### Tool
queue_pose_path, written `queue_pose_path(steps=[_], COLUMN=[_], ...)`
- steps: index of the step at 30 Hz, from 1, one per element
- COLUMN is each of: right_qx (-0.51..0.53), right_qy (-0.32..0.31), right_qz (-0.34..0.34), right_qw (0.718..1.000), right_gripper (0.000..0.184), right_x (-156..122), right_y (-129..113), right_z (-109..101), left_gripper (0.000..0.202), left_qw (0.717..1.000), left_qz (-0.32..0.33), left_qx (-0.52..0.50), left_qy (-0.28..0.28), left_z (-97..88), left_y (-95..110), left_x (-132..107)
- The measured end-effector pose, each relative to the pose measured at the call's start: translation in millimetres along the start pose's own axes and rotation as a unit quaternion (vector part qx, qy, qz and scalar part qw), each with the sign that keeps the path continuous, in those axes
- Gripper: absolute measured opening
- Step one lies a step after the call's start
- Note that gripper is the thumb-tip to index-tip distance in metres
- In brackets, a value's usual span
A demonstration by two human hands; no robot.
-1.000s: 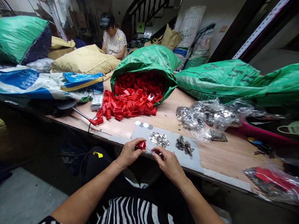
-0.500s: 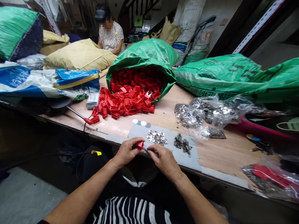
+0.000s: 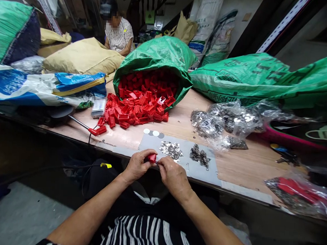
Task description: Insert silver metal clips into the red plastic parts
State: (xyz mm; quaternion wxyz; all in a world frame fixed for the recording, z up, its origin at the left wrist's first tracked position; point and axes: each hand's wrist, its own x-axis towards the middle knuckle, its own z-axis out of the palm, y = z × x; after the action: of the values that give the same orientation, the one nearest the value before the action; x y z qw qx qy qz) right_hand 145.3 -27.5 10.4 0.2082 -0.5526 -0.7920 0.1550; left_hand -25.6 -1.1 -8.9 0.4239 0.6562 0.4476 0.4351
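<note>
My left hand [image 3: 137, 165] is closed round a small red plastic part [image 3: 151, 157] at the near table edge. My right hand [image 3: 171, 176] is pinched against that part's right side, holding something thin I cannot make out. Just beyond my hands, two small heaps of metal pieces lie on a grey sheet [image 3: 202, 170]: a shiny heap [image 3: 171, 150] and a darker heap [image 3: 199, 155]. Farther back, a green sack [image 3: 158, 56] lies on its side and spills a pile of red plastic parts [image 3: 138, 108] onto the wooden table [image 3: 240, 166].
Clear bags of metal pieces [image 3: 226, 122] lie to the right, with more green sacks [image 3: 264, 78] behind. A red-handled tool [image 3: 93, 129] and blue-white sacks [image 3: 44, 89] are at left. Another person [image 3: 116, 30] sits at the far end. A bag with red parts [image 3: 299, 193] lies near right.
My right hand has drawn in to the left and closed up against the red part. The view has shifted slightly; the left hand keeps its hold.
</note>
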Motion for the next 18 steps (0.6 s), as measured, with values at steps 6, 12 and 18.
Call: queue_pose_path(steps=[6, 12, 18], right_qx=[0.102, 0.279, 0.286], right_qy=[0.002, -0.02, -0.11], right_qz=[-0.02, -0.012, -0.036], right_qw=[0.995, 0.96, 0.951], right_gripper=[0.017, 0.019, 0.038], right_x=[-1.3, -12.8, -21.2], right_y=[8.5, 6.1, -6.1], right_z=[-3.5, -20.7, -26.8], left_gripper=[0.028, 0.025, 0.02], left_qw=[1.0, 0.965, 0.809], left_qz=[-0.001, -0.091, -0.219], left_qx=[0.002, -0.234, -0.542], left_qy=[0.009, 0.077, 0.053], left_z=[-0.3, 5.3, 12.4], left_y=[3.1, 23.9, 37.1], left_x=[-5.0, -24.1, -36.6])
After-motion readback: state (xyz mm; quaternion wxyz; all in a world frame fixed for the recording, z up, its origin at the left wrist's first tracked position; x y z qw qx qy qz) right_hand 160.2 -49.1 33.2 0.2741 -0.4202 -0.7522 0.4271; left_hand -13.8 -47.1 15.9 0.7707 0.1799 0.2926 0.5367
